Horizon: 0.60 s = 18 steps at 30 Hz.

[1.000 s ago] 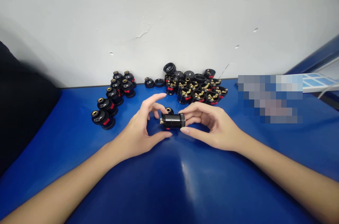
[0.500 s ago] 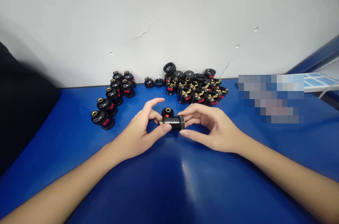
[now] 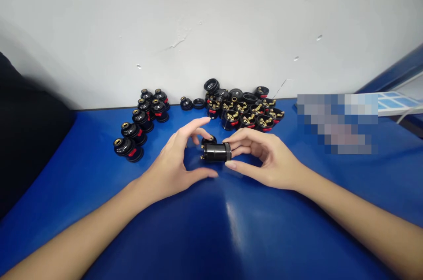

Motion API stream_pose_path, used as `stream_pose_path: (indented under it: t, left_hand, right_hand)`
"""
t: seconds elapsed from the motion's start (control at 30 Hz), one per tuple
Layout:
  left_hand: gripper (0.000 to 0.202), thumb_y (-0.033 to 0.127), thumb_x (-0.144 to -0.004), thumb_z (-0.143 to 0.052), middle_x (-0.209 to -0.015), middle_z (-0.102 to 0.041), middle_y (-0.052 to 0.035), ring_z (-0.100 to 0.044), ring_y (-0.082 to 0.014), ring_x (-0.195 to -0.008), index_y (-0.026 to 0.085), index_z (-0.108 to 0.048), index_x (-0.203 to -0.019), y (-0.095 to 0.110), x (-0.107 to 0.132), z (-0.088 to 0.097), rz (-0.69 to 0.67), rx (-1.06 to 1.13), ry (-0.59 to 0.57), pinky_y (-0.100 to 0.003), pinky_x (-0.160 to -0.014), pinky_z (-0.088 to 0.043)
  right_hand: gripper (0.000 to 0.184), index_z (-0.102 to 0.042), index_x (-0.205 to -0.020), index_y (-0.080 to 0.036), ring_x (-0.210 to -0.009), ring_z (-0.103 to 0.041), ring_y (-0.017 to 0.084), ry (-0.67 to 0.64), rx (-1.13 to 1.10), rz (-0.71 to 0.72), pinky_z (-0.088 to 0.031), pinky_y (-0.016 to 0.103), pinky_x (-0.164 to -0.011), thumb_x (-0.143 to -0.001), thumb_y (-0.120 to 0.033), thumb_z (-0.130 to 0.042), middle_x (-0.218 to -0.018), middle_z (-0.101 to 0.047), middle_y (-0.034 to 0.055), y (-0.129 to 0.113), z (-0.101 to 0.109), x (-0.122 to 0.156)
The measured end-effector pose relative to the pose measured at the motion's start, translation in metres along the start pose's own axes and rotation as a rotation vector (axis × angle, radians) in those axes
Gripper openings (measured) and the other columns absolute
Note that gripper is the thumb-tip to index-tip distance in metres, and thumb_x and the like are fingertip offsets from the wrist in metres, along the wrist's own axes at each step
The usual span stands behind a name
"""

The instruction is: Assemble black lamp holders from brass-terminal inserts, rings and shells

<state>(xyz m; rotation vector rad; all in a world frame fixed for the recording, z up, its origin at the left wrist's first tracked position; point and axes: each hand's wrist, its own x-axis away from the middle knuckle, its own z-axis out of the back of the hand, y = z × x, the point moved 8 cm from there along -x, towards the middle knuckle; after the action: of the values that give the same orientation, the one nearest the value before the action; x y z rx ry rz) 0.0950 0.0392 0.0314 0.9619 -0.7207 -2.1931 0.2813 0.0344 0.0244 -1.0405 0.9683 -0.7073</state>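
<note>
Your black cylinder point(image 3: 214, 153) is held sideways over the middle of the table point(image 3: 211, 231); glossy, with brass tabs point(image 3: 202, 157) at its left end and a dark ring point(image 3: 228, 152) at its right. Your right hand point(image 3: 272, 156) pinches the ring end; your left hand point(image 3: 172, 156) is wide around the other. The table is shiny blue, carrying more black parts point(image 3: 123, 147), against a marked pale wall point(image 3: 211, 42).

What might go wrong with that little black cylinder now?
The black cylinder might slip: only the right hand seems to grip it, by its ringed end; the left hand is open. Its exposed brass tips could perhaps bend if knocked. The black part close behind might get bumped.
</note>
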Motion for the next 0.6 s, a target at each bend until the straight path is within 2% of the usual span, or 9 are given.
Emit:
stream_pose_path:
  t: [0.07, 0.13, 0.2, 0.33, 0.37, 0.43, 0.5, 0.53, 0.6]
  left_hand:
    - [0.106, 0.051, -0.085, -0.091, -0.125, -0.071, -0.0062, -0.066, -0.0234, -0.107, 0.035, -0.025, -0.166, -0.005, 0.001, -0.004, 0.08, -0.003, -0.048, -0.04, -0.099, -0.05]
    - [0.083, 0.05, -0.097, -0.078, -0.107, -0.072, -0.0025, -0.067, -0.0217, -0.1, 0.033, -0.03, -0.163, -0.013, 0.002, -0.009, 0.186, -0.006, -0.108, -0.04, -0.097, -0.05]
    - [0.069, 0.04, -0.104, -0.07, -0.104, -0.071, -0.0013, -0.066, -0.0193, -0.095, 0.033, -0.032, -0.162, -0.012, 0.003, -0.009, 0.186, 0.004, -0.096, -0.038, -0.094, -0.05]
    - [0.106, 0.037, -0.087, -0.091, -0.124, -0.069, -0.0044, -0.065, -0.0197, -0.102, 0.035, -0.02, -0.166, -0.004, 0.001, -0.005, 0.089, 0.06, -0.032, -0.036, -0.095, -0.051]
    - [0.106, 0.04, -0.087, -0.09, -0.122, -0.07, -0.004, -0.065, -0.0205, -0.104, 0.035, -0.02, -0.166, -0.006, 0.001, -0.006, 0.112, 0.07, -0.047, -0.038, -0.098, -0.051]
    - [0.091, 0.043, -0.095, -0.082, -0.11, -0.072, -0.0016, -0.067, -0.0207, -0.103, 0.032, -0.024, -0.165, -0.01, 0.002, -0.01, 0.176, 0.086, -0.086, -0.04, -0.102, -0.05]
    - [0.075, 0.037, -0.102, -0.073, -0.106, -0.073, -0.0006, -0.068, -0.019, -0.1, 0.033, -0.029, -0.162, -0.009, 0.001, -0.01, 0.164, 0.09, -0.076, -0.039, -0.101, -0.05]
    - [0.074, 0.033, -0.102, -0.074, -0.11, -0.073, -0.0011, -0.068, -0.0183, -0.1, 0.034, -0.03, -0.161, -0.006, 0.0, -0.007, 0.124, 0.086, -0.049, -0.037, -0.099, -0.051]
    - [0.09, 0.033, -0.093, -0.085, -0.123, -0.072, -0.0036, -0.067, -0.0192, -0.104, 0.036, -0.028, -0.162, 0.0, -0.001, -0.002, 0.052, 0.077, -0.006, -0.036, -0.098, -0.051]
  right_hand:
    - [0.035, -0.073, -0.118, -0.018, -0.097, -0.084, 0.02, -0.002, 0.005, -0.003, -0.071, 0.034, -0.094, -0.087, -0.02, -0.089, -0.106, -0.082, 0.0067, 0.001, 0.0, 0.0]
    - [0.035, -0.073, -0.118, -0.018, -0.096, -0.084, 0.021, -0.012, 0.007, -0.006, -0.071, 0.035, -0.093, -0.088, -0.02, -0.089, -0.107, -0.082, 0.0068, 0.001, -0.001, -0.001]
    - [0.034, -0.072, -0.118, -0.018, -0.097, -0.084, 0.021, -0.014, 0.007, -0.005, -0.071, 0.035, -0.094, -0.088, -0.02, -0.088, -0.107, -0.082, 0.007, 0.0, -0.001, -0.001]
    - [0.035, -0.072, -0.118, -0.019, -0.098, -0.084, 0.022, -0.002, 0.02, -0.006, -0.071, 0.036, -0.094, -0.088, -0.021, -0.089, -0.109, -0.083, 0.0078, -0.001, 0.0, 0.0]
    - [0.035, -0.072, -0.118, -0.019, -0.098, -0.084, 0.022, -0.006, 0.024, -0.011, -0.071, 0.037, -0.094, -0.088, -0.021, -0.089, -0.109, -0.083, 0.0078, 0.0, 0.0, 0.0]
    - [0.035, -0.073, -0.118, -0.019, -0.098, -0.084, 0.022, -0.015, 0.026, -0.017, -0.072, 0.037, -0.094, -0.088, -0.021, -0.089, -0.108, -0.082, 0.0075, 0.0, -0.001, 0.0]
    - [0.035, -0.073, -0.119, -0.02, -0.097, -0.084, 0.023, -0.02, 0.022, -0.02, -0.072, 0.038, -0.094, -0.088, -0.021, -0.089, -0.108, -0.082, 0.007, 0.001, -0.002, 0.001]
    - [0.035, -0.073, -0.119, -0.02, -0.098, -0.084, 0.023, -0.018, 0.02, -0.021, -0.071, 0.038, -0.095, -0.088, -0.021, -0.089, -0.108, -0.082, 0.0068, 0.001, -0.001, 0.001]
    - [0.035, -0.073, -0.119, -0.021, -0.098, -0.084, 0.022, -0.016, 0.02, -0.021, -0.071, 0.038, -0.096, -0.088, -0.022, -0.089, -0.109, -0.082, 0.0063, 0.001, -0.001, 0.001]
